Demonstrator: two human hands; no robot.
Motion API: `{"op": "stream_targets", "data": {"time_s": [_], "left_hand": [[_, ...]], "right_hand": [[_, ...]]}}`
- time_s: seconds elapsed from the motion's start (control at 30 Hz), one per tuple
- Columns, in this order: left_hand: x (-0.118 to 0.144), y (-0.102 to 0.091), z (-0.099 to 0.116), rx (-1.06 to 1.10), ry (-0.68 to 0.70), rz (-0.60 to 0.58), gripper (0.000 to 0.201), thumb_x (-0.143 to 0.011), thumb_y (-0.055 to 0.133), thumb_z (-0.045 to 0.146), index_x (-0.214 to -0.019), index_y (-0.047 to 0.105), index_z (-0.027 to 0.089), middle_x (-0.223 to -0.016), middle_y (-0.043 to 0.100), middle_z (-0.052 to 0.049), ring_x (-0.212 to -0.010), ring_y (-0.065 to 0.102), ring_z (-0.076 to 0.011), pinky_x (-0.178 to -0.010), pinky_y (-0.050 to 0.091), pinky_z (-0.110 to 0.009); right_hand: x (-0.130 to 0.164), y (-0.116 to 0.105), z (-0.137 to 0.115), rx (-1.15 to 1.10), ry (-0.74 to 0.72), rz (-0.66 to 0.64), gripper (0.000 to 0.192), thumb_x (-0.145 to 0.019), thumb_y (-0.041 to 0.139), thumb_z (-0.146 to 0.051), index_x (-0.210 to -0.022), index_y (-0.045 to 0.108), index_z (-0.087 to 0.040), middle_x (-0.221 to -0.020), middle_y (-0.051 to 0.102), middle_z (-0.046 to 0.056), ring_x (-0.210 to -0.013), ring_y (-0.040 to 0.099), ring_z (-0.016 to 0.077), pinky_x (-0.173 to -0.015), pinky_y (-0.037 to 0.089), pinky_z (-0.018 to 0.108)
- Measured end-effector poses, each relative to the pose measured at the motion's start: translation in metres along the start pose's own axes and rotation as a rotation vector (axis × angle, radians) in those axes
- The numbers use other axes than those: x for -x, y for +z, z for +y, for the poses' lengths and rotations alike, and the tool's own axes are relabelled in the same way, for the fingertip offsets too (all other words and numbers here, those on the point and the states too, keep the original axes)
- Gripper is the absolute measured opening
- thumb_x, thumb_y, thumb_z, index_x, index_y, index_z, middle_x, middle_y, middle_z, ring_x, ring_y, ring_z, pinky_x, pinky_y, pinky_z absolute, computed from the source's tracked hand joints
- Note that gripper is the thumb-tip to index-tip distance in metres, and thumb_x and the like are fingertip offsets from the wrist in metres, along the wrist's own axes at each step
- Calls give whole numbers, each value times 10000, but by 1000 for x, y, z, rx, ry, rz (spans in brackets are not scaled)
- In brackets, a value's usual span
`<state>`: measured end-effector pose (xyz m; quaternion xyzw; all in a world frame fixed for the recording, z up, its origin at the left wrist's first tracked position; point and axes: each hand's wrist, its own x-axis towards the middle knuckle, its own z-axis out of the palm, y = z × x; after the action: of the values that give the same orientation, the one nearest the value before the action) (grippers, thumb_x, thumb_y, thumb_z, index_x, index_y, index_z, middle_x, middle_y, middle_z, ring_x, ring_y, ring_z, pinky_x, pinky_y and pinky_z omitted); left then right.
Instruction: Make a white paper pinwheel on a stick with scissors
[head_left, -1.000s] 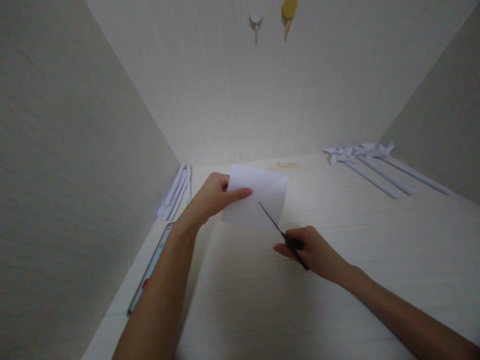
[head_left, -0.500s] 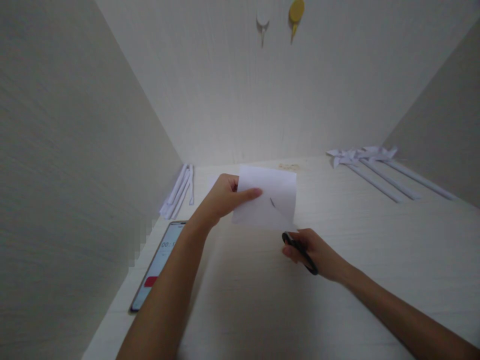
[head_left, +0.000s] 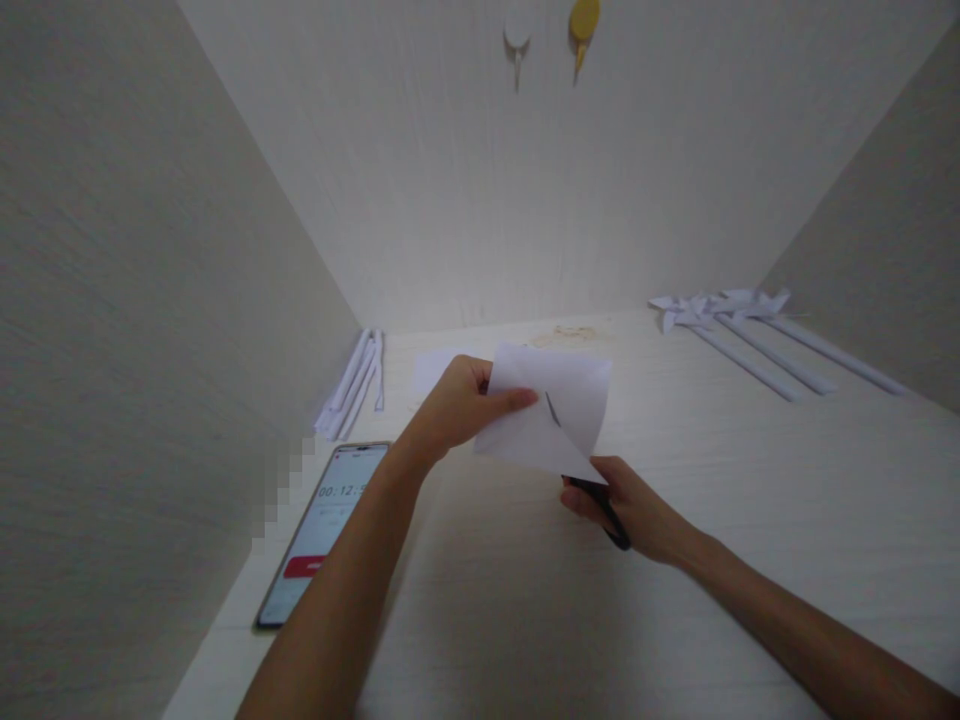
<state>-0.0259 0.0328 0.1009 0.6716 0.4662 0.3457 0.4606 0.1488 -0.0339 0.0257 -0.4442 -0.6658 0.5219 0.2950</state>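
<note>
Hanging in the air above the pale surface, a white sheet of paper is pinched at its left edge by the left hand, thumb on top and fingers curled behind it. A slit runs up into the sheet from its lower edge, and a thin dark blade shows in it. Just below the sheet, the right hand is closed around the black handles of the scissors. Left of the left forearm lies a phone with a timer on its screen. Beyond the fingers, rolled paper sticks rest against the left wall; paper pinwheels lie far right.
</note>
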Motion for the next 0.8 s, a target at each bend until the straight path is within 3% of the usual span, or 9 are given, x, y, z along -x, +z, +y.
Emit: {"op": "stream_targets", "data": {"time_s": [0.4,0.8], "left_hand": [[0,4,0,0,33,-22,135,-564,675,263,-533,644,134,-521,599,-25,-433,497,-100,-379,371,-189],[0,3,0,-33,29,4,153,-581,661,279,-557,640,130,-548,614,-43,-446,528,-119,-392,394,-207]], "right_hand": [[2,1,2,97,-33,101,389,-730,469,-540,-749,552,-161,-593,463,4,-532,415,119,-466,365,229],[1,3,2,-16,0,52,377,-724,497,-516,-695,530,-141,-578,446,-6,-513,387,100,-435,325,213]]}}
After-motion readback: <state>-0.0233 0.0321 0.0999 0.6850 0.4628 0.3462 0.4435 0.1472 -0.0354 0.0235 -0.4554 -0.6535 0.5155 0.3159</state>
